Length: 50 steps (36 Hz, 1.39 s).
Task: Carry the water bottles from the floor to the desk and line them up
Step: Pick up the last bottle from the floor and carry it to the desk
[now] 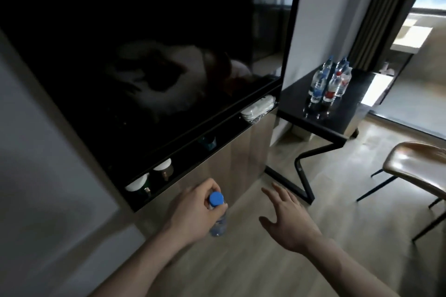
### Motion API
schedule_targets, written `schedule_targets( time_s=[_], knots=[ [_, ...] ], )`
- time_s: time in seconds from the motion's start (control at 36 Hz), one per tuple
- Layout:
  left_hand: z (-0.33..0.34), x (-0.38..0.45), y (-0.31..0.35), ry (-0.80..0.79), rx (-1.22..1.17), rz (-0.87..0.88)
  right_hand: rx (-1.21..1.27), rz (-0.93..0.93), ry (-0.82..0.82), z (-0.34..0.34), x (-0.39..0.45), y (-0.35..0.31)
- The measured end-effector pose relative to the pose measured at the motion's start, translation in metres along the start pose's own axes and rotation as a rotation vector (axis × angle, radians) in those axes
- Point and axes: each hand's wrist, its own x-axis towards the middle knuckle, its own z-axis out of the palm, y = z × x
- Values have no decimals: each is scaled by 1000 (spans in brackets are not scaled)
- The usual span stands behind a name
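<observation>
**deskjockey:** So where's the bottle at right now? Looks mid-carry to me.

**bottlewrangler:** Yep. The left hand [193, 210] has its fingers wrapped round the neck of a clear water bottle [218, 220], right under the blue cap [216, 198], and the body hangs down over the wooden floor [241, 260]. The right hand [287, 219] is empty, fingers spread and relaxed, just floating out in front.

**deskjockey:** And the worktop?

**bottlewrangler:** The black worktop [296, 103] is well off ahead to the right, past the cabinet under the big dark TV [144, 43]. There's already a cluster of bottles [329, 82] standing on it, some with blue labels, some red. They look bunched more than lined up, though it's small and far away so I can't say how neatly.

**deskjockey:** Is a neck grip okay for that?

**bottlewrangler:** I'd guess so. It looks like thin plastic, probably full, so some weight but nothing serious. The neck ring under the cap is the stiff bit, so it won't crumple there. Squeeze the middle and those walls tend to buckle and get slippery. For setting it down I'd shift to the body or steady it with the free hand, since a tall narrow bottle could tip and knock its neighbours over.
</observation>
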Motion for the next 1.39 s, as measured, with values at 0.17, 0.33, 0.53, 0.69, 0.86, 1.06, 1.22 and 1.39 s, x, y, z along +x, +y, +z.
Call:
schedule_targets(
  time_s=[0.17, 0.33, 0.53, 0.69, 0.86, 1.06, 1.22, 1.39],
  knots=[
    [59, 64, 72, 31, -21, -26, 1, -17, 2, -58, 35, 100],
    [109, 114, 144, 82, -45, -39, -33, -36, -30, -116, 66, 198],
    [153, 180, 201, 87, 18, -49, -9, -44, -56, -167, 119, 278],
    [186, 261, 242, 89, 116, -31, 8, -42, -40, -200, 181, 344],
    [230, 355, 269, 42, 87, -37, 18, 12, -42, -234, 244, 413],
    [277, 477, 305, -10, 90, -10, 22, 110, -13, -282, 303, 492],
    [332, 567, 346, -45, 40, 1, 43, 150, -7, -322, 346, 568],
    [391, 649, 386, -24, 11, -23, 24, 109, -17, -356, 404, 648]
  ],
)
